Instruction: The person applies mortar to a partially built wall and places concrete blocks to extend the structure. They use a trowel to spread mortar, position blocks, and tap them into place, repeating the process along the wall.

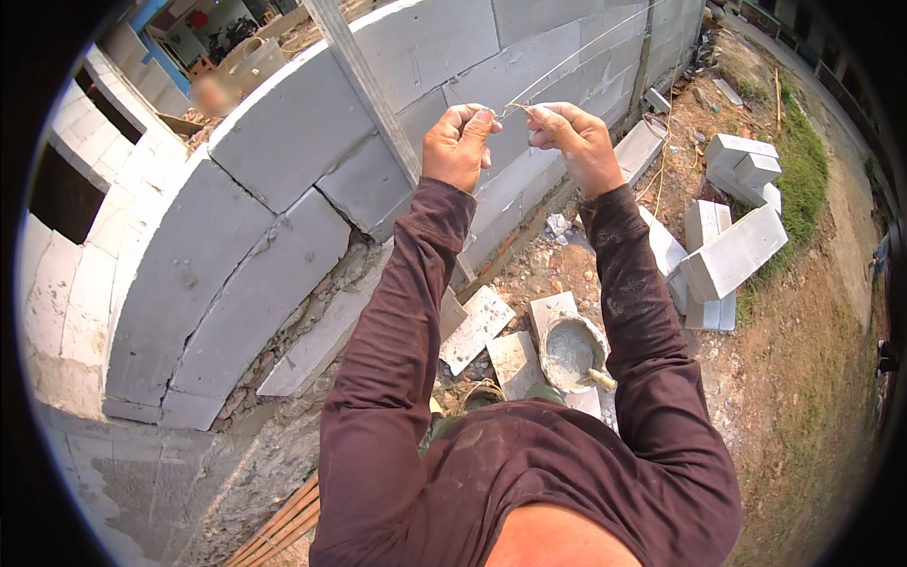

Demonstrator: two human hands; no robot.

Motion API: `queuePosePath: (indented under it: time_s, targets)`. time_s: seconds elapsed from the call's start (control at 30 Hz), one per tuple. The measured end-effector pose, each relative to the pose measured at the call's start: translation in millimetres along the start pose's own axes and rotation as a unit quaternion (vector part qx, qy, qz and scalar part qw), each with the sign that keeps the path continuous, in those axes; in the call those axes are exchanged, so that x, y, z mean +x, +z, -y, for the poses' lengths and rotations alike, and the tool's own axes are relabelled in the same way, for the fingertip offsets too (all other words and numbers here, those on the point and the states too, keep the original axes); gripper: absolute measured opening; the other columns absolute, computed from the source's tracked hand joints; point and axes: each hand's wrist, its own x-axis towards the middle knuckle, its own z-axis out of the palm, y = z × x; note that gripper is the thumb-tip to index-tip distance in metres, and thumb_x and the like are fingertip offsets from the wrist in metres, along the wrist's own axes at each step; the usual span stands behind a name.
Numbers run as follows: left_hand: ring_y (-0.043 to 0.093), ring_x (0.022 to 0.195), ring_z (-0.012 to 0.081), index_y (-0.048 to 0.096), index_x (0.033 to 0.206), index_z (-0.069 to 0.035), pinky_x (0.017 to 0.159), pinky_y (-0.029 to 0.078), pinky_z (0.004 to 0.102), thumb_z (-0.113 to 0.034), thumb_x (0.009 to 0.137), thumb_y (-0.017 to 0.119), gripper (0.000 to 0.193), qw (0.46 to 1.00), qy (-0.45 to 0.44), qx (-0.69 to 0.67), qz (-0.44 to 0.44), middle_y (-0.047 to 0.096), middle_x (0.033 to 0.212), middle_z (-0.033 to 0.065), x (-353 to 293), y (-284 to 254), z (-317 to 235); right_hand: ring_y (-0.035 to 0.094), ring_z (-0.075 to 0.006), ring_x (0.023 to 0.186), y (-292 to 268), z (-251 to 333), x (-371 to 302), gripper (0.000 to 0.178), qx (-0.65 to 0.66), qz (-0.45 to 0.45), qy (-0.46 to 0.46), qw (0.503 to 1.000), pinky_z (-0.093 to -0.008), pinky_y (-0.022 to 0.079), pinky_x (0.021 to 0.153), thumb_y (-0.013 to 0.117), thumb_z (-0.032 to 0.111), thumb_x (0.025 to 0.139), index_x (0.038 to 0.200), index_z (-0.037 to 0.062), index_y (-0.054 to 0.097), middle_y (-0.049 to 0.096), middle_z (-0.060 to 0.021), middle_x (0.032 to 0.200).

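Note:
My left hand and my right hand are raised in front of the grey block wall, a short way apart. Between them is a thin pale string, pinched by thumb and fingers on both sides. A small loop or crossing shows in the string near the left fingertips; whether it is knotted I cannot tell. From there one length runs up to the upper right along the wall. Whitish dust coats my fingers.
A metal straightedge leans on the wall left of my hands. Below stands a mortar bucket with a tool handle at its rim, beside broken slabs. Loose white blocks are piled at right. Bamboo poles lie lower left.

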Motion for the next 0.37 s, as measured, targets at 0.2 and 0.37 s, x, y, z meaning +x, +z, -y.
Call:
queuePosePath:
  time_s: [0.2, 0.37]
  targets:
    - [0.047, 0.049, 0.0051, 0.057, 0.090, -0.002, 0.043, 0.036, 0.0181, -0.020, 0.087, 0.056, 0.018, 0.996, -0.040, -0.072, -0.030, 0.058, 0.072, 0.0022, -10, 7, 20, 0.052, -0.0057, 0.066, 25, -15, -12, 0.022, 0.092, 0.024, 0.050, 0.994, -0.0192, 0.043, 0.059, 0.063, 0.017, 0.082, 0.095, -0.0006, 0.063, 0.058, 0.0009, 0.076]
    - [0.048, 0.050, 0.0054, 0.059, 0.093, -0.002, 0.043, 0.036, 0.0190, -0.023, 0.085, 0.060, 0.023, 0.997, -0.041, -0.045, -0.043, 0.057, 0.068, -0.0007, -14, 6, 32, 0.051, -0.0054, 0.064, 27, -25, -12, 0.023, 0.085, 0.011, 0.055, 0.995, -0.0195, 0.043, 0.057, 0.065, 0.016, 0.081, 0.095, -0.0020, 0.062, 0.058, 0.0000, 0.074]
